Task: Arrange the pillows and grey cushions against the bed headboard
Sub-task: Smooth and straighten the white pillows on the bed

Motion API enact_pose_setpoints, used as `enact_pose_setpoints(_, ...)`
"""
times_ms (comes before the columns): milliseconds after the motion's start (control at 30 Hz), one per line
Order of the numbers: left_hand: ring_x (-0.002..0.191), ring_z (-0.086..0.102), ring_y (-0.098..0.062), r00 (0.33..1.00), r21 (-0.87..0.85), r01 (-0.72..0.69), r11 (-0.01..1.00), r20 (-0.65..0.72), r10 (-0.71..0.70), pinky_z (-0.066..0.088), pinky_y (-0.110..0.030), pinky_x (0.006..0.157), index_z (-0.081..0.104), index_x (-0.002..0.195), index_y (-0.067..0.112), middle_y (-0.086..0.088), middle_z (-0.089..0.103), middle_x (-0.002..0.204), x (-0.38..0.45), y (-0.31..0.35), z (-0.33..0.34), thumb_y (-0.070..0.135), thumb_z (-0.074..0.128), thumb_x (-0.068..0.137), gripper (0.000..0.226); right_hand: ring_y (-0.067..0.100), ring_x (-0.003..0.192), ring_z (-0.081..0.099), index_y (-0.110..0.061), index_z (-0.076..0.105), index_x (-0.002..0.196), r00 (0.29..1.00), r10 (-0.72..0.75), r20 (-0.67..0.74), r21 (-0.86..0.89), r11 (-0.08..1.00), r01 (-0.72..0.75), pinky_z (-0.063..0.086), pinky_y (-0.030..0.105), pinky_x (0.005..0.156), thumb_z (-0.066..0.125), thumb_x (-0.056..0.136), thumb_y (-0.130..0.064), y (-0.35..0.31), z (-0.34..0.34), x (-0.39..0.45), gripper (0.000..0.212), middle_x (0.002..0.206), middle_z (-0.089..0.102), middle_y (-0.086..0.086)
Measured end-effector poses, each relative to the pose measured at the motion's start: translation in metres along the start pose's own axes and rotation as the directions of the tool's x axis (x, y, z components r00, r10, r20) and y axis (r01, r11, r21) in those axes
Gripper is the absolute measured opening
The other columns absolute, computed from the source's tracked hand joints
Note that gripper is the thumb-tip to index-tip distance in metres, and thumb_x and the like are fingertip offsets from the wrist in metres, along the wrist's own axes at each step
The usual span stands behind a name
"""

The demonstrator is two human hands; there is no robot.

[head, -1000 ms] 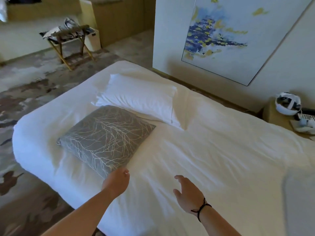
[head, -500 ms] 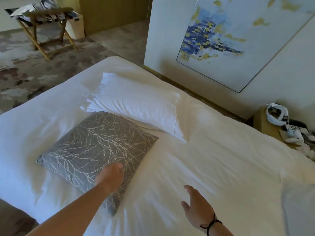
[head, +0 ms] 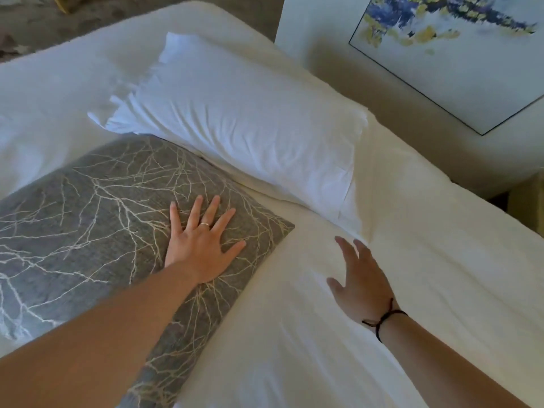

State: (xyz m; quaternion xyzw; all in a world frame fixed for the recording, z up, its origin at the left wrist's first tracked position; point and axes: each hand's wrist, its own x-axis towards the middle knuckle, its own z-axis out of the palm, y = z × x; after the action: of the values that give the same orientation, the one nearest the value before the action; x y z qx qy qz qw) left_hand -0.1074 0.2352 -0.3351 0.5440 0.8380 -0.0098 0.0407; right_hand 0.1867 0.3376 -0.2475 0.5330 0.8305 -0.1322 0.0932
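A grey cushion (head: 88,225) with a pale branch pattern lies flat on the white bed (head: 426,275). My left hand (head: 200,242) rests flat on the cushion's right part, fingers spread. A white pillow (head: 250,125) lies just beyond the cushion, its long side towards the pale headboard wall (head: 323,39). My right hand (head: 359,281) hovers over the bare sheet, open, close to the pillow's near corner. It holds nothing.
A framed blue and yellow painting (head: 459,48) hangs on the wall above the bed. Patterned carpet (head: 35,22) shows past the far left edge of the mattress. A strip of a bedside unit (head: 527,198) shows at the right.
The view has moved closer and lower over the bed. My left hand slid from the cushion's near edge further onto its top and spread flat. My right hand reached forward towards the pillow.
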Motion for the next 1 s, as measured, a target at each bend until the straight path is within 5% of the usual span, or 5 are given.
enact_pose_setpoints(200,0.151,0.01,-0.031,0.991,0.008,-0.027,1.0,-0.132,0.028,-0.005,-0.064,0.117,0.025,0.152,0.038,0.0,0.015,0.164,0.023,0.0,0.065,0.081,0.025,0.084,0.08,0.038,0.148,-0.005,-0.043,-0.011,0.148,0.985,-0.008,-0.171,-0.208,0.978,-0.028,0.014,0.07,0.109,0.071,0.076,-0.049,-0.006,0.023,0.152,0.109,0.16,-0.018,0.01)
enact_pose_setpoints(400,0.15,0.013,-0.033,0.98,0.008,-0.045,0.999,-0.193,0.045,-0.007,-0.06,0.117,0.027,0.152,0.034,-0.001,0.014,0.165,0.033,-0.007,0.097,0.077,0.028,0.081,0.083,0.047,0.146,-0.003,-0.043,-0.021,0.147,0.977,-0.033,-0.208,-0.246,0.969,-0.02,0.03,0.073,0.1,0.075,0.07,-0.047,0.003,0.047,0.236,0.123,0.159,-0.021,0.016)
enact_pose_setpoints(633,0.147,0.018,-0.037,0.99,0.001,-0.045,0.999,-0.136,0.045,-0.007,-0.059,0.117,0.027,0.152,0.031,-0.005,0.02,0.163,0.036,-0.007,0.098,0.078,0.015,0.083,0.084,0.042,0.142,0.023,-0.046,-0.004,0.15,0.958,-0.142,-0.251,-0.238,0.968,0.082,0.055,0.046,0.078,0.058,0.083,-0.013,0.016,0.062,0.263,0.097,0.161,0.003,0.016)
enact_pose_setpoints(800,0.147,0.018,-0.036,0.989,-0.017,-0.047,0.999,-0.145,0.044,-0.007,-0.059,0.117,0.03,0.151,0.03,-0.006,0.021,0.163,0.035,-0.007,0.096,0.076,0.017,0.084,0.082,0.039,0.122,0.05,-0.041,0.027,0.149,0.952,-0.19,-0.24,-0.167,0.974,0.152,0.052,0.046,0.087,0.049,0.088,-0.005,0.024,0.046,0.264,0.075,0.154,0.033,0.015)
enact_pose_setpoints(1000,0.149,0.015,-0.033,0.985,0.009,-0.057,0.998,-0.164,0.058,-0.007,-0.059,0.118,0.026,0.153,0.032,-0.003,0.018,0.164,0.036,-0.004,0.087,0.071,0.03,0.084,0.08,0.032,0.094,0.063,-0.034,0.055,0.128,0.967,-0.223,-0.12,-0.208,0.958,0.195,0.051,0.036,0.075,0.046,0.081,-0.001,0.01,0.011,0.237,0.058,0.099,0.067,0.006)
